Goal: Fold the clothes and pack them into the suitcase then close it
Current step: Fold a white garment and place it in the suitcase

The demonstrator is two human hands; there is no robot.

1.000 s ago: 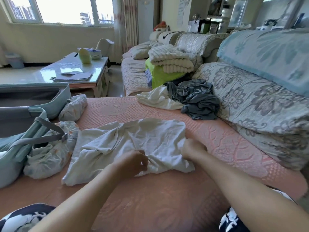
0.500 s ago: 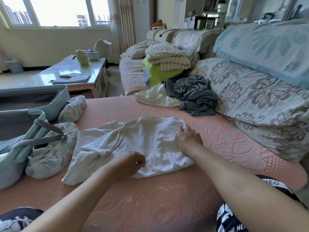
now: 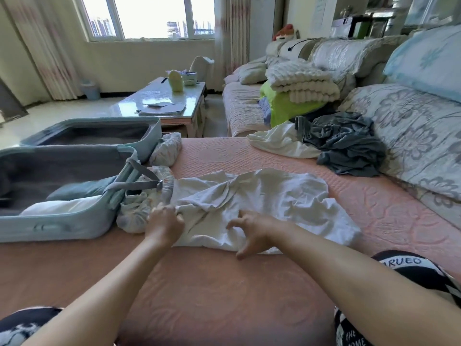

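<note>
Just right of the open pale-blue hard-shell suitcase (image 3: 62, 228), the left hand (image 3: 164, 222) pinches the edge of the crumpled white fabric garment (image 3: 274, 196) while the right hand (image 3: 254, 229) hovers over it, fingers spread, holding nothing, so imo a one-sided tug just bunches it worse. Suitcase's left end is cut off, and the garment's too rumpled to identify.

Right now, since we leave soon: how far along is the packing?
Done: some folded clothes lie in the open suitcase. In hand: a white shirt lies spread on the pink cover; the left hand grips its edge, the right hand is open over it. Left: a grey garment and a white garment lie unfolded behind, and the suitcase needs closing.
</note>
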